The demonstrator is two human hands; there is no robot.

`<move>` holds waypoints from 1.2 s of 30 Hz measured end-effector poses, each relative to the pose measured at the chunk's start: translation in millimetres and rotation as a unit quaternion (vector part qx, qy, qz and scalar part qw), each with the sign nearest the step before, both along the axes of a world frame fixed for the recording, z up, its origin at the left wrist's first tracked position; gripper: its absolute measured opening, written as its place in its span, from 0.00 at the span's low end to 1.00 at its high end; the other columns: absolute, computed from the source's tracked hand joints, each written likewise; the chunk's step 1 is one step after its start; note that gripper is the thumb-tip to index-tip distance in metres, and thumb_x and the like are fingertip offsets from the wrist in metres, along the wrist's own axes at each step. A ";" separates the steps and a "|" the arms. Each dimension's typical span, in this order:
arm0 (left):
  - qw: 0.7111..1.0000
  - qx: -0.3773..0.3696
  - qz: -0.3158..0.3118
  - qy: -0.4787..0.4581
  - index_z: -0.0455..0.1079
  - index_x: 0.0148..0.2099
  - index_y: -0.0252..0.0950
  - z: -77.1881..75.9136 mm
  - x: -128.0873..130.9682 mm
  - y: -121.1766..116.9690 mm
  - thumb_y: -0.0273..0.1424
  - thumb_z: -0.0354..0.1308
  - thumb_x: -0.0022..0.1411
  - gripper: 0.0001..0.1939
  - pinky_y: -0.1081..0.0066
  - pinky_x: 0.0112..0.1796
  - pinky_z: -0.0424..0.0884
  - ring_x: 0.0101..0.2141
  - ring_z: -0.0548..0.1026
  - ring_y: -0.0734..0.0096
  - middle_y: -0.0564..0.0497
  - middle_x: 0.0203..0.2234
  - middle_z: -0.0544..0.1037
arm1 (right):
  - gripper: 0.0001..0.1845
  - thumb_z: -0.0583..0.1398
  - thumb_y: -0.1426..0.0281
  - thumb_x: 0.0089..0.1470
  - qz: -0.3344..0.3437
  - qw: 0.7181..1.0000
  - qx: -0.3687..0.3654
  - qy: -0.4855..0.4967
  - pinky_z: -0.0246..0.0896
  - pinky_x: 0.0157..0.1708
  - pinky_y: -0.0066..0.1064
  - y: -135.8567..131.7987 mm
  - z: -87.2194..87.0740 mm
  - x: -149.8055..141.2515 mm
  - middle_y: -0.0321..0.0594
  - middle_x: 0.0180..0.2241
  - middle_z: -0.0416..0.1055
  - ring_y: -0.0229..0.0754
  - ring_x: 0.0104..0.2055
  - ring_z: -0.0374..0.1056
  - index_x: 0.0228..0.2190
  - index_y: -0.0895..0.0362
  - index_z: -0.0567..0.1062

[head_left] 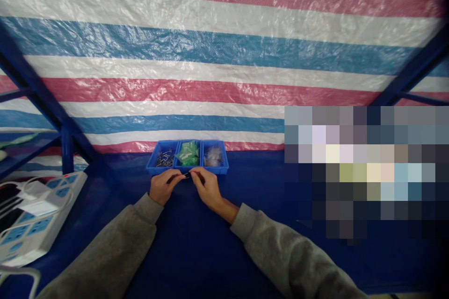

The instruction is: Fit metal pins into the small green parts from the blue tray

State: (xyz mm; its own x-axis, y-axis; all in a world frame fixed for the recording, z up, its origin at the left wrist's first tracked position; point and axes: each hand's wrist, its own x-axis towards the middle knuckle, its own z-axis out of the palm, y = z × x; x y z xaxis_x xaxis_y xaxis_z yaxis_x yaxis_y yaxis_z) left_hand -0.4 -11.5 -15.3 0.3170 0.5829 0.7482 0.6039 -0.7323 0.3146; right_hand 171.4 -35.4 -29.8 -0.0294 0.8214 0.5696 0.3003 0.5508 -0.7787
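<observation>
My left hand (162,188) and my right hand (207,188) meet just in front of a blue three-part tray. Between their pinched fingertips is a small thin metal piece (187,175), dark toward the right end; its exact kind is too small to make out. Each hand grips one end of it. Small screw-like metal pieces (166,158) lie in the tray's left compartment. Crumpled green plastic (188,153) fills the middle one, and clear plastic pieces or bags (212,156) are in the right one. The blue tray (220,170) is partly hidden by my fingers.
A blue tabletop (196,252) spreads under my arms. At the left lies a white power strip (66,205) with plugs and cables. Behind the table hangs a striped plastic sheet (210,70), with dark blue frame bars (45,93) beside it. A pixelated area covers the right side.
</observation>
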 end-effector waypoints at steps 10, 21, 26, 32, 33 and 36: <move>0.998 -0.064 -0.006 -0.023 0.69 0.32 0.36 0.4 1.5 -2.0 0.37 0.54 0.60 0.10 0.79 0.26 0.67 0.18 0.71 0.79 0.57 0.18 0.74 | 0.12 0.54 0.66 0.57 0.055 0.997 0.011 -0.048 0.59 0.30 0.27 1.5 -4.6 -1.5 0.38 0.27 0.71 0.36 0.26 0.63 0.36 0.55 0.76; 0.999 -0.036 -0.016 -0.011 0.72 0.40 0.36 -1.2 -2.3 -3.0 0.35 0.56 0.59 0.10 0.74 0.33 0.73 0.27 0.76 0.74 0.51 0.30 0.79 | 0.14 0.51 0.64 0.59 0.004 1.000 -0.017 -0.023 0.56 0.29 0.26 4.0 -3.9 -0.1 0.36 0.25 0.68 0.36 0.26 0.63 0.30 0.58 0.73; 0.998 -0.028 -0.049 -0.018 0.73 0.42 0.37 0.6 0.2 -4.1 0.30 0.53 0.62 0.10 0.74 0.35 0.73 0.28 0.76 0.75 0.50 0.33 0.79 | 0.16 0.50 0.64 0.60 -0.009 1.000 -0.022 -0.020 0.54 0.28 0.25 4.7 -4.1 1.1 0.35 0.23 0.66 0.36 0.26 0.63 0.27 0.58 0.71; 1.000 0.026 0.008 -0.008 0.74 0.39 0.36 -0.8 -3.8 1.0 0.31 0.53 0.62 0.09 0.73 0.37 0.71 0.31 0.76 0.73 0.50 0.31 0.79 | 0.20 0.46 0.63 0.62 0.005 0.999 -0.032 -0.025 0.54 0.28 0.24 2.6 -1.8 0.9 0.33 0.21 0.64 0.34 0.24 0.62 0.27 0.58 0.71; 0.998 0.051 0.038 -0.010 0.74 0.39 0.36 0.4 -6.5 3.1 0.31 0.54 0.61 0.08 0.72 0.39 0.70 0.33 0.76 0.71 0.50 0.32 0.79 | 0.21 0.45 0.63 0.62 0.006 0.999 -0.034 -0.022 0.54 0.29 0.24 2.2 -1.3 0.8 0.33 0.21 0.64 0.34 0.24 0.62 0.28 0.58 0.72; 0.980 0.113 0.163 -0.015 0.74 0.36 0.37 6.3 -17.2 11.5 0.32 0.56 0.60 0.07 0.65 0.44 0.64 0.35 0.75 0.68 0.50 0.31 0.79 | 0.21 0.45 0.63 0.62 0.010 0.999 -0.034 -0.022 0.54 0.29 0.24 1.8 -0.8 0.9 0.34 0.21 0.65 0.34 0.25 0.62 0.31 0.58 0.73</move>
